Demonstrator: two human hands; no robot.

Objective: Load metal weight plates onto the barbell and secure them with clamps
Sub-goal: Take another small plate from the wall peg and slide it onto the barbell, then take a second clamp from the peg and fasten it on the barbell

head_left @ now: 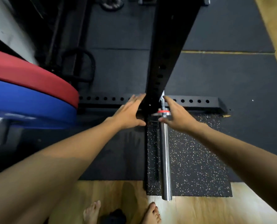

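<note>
The barbell's chrome sleeve point(165, 159) points toward me with nothing loaded on it. A red ring point(163, 112) marks its collar at the far end. My left hand point(129, 113) is open, fingers spread, just left of the collar against the black rack upright point(171, 46). My right hand point(178, 114) is open too, hovering just right of the collar, thumb near the sleeve. Neither hand holds anything. At the left edge are a red plate point(29, 75) and a blue plate point(29, 104) stacked together. No clamp shows.
A black rack base beam with holes point(199, 102) runs across behind the hands. A speckled rubber mat point(196, 159) lies under the sleeve, black rubber flooring beyond. Wooden floor point(215, 212) lies near my bare feet point(152, 212). A dark plate point(112, 4) lies far back.
</note>
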